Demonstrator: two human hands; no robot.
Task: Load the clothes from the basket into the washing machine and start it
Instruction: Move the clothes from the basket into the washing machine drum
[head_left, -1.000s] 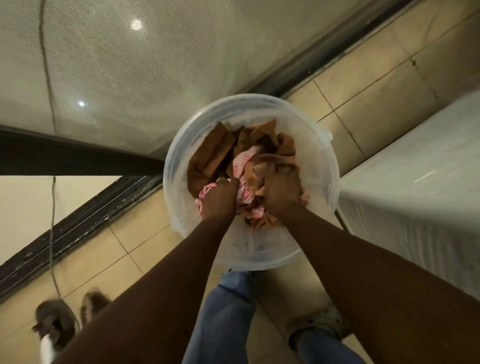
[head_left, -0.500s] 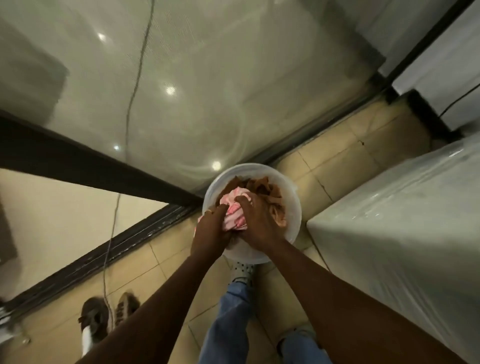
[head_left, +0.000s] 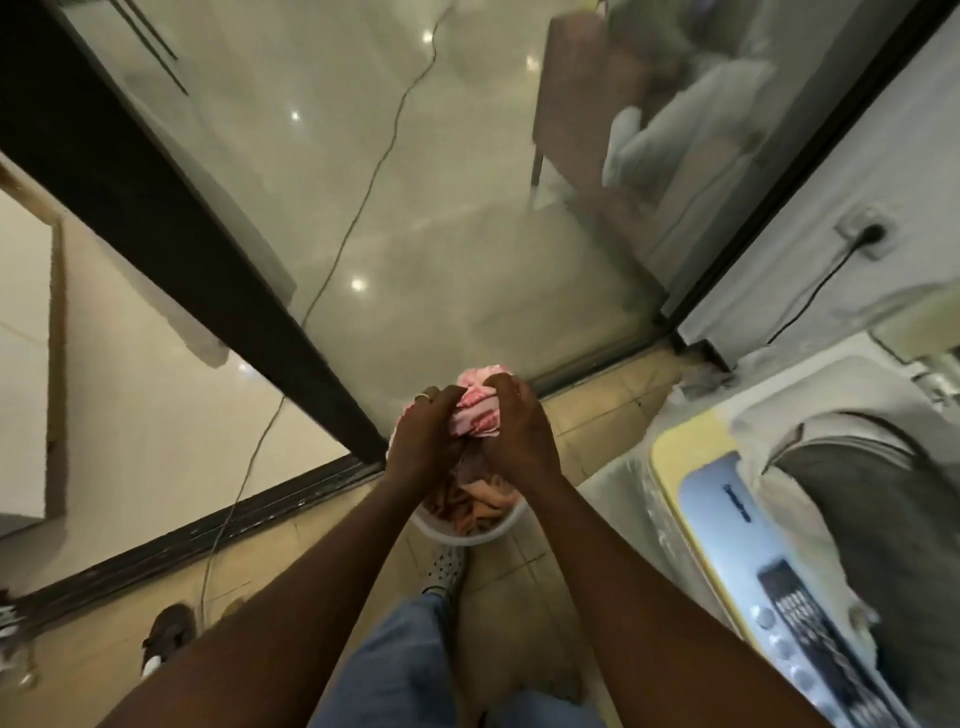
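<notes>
Lifting clothes (head_left: 477, 415) above the basket (head_left: 470, 532), both hands (head_left: 475, 441) squeeze them tight so none drop.

pink cloth (head_left: 479, 411) lifted, now above basket (head_left: 457, 538)

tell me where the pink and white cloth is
The pink and white cloth is mid-frame in the head view, gripped between the left hand and right hand over the basket, left of the washing machine.
</notes>
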